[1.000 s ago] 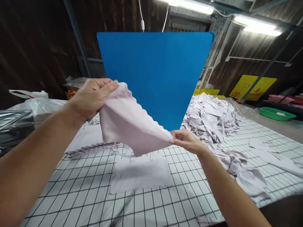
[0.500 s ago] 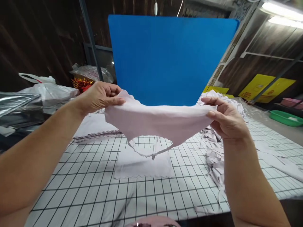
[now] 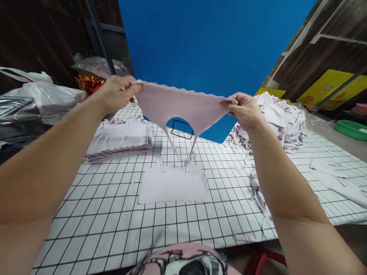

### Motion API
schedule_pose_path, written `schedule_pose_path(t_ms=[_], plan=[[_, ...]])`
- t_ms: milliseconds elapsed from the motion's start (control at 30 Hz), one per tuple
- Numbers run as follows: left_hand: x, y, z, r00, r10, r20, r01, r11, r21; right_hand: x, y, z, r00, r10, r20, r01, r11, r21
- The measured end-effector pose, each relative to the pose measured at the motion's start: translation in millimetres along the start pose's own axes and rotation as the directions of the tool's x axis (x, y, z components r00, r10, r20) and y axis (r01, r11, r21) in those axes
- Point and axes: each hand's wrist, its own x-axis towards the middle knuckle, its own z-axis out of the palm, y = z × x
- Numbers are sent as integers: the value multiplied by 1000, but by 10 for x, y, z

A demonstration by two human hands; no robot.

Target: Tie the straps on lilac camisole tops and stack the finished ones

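Note:
Stretched between my hands in the air is a pale pink camisole [image 3: 180, 101], its wavy-edged hem on top and its thin straps hanging down. My left hand [image 3: 119, 91] pinches one corner of the hem. At the other corner, my right hand [image 3: 243, 109] is closed on the cloth between thumb and fingers. Below it, another pale camisole [image 3: 174, 185] lies flat on the table, its wavy hem towards me and its straps pointing away. The hanging straps reach down near this one; whether they touch it I cannot tell.
A neat stack of pale garments [image 3: 120, 139] sits at the left on the grid-patterned table [image 3: 114, 225]. To the right rises a loose heap of pale garments [image 3: 282, 118], with strips trailing forward. A blue board [image 3: 218, 46] stands behind. Plastic bags [image 3: 46, 95] lie far left.
Both hands have risen with the camisole, which now hangs straighter with its straps downwards. The view has tipped down, showing more of the table and of the camisole lying on it.

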Motion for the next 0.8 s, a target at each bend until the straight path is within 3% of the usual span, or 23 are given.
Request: schedule_pose_path(t_ms=[100, 200, 267, 333, 433, 500, 633, 733, 800], plan=[[-48, 100, -152, 987, 161, -11, -158, 977, 141, -35, -22, -40, 983, -177, -44, 173, 981, -85], [-436, -17, -104, 974, 223, 46, -227, 965, 135, -480, 141, -36, 975, -207, 79, 220, 953, -209], [-892, -249, 100, 963, 227, 143, -239, 968, 76, -956, 422, 35, 969, -159, 188, 210, 932, -295], [-1436, -522, 387, 944, 229, 238, -235, 972, -1, -1478, 776, 149, 955, 0, 295, 93, 950, -299], [-2174, -811, 771, 937, 122, 329, -113, 992, -49, -2123, 1210, 319, 906, 155, 393, -6, 935, -355], [-2468, -874, 910, 930, 46, 365, -30, 998, -49, -2352, 1348, 388, 894, 178, 410, 1, 916, -400], [-2535, -822, 999, 910, -221, 352, 217, 975, 49, -2395, 1342, 428, 920, 161, 358, 4, 908, -418], [-2353, -752, 1093, 817, -473, 331, 436, 881, 182, -2336, 1296, 442, 927, 166, 336, -12, 910, -415], [-2214, -714, 1196, 752, -575, 323, 520, 818, 245, -2326, 1294, 459, 928, 162, 334, -9, 910, -415]])
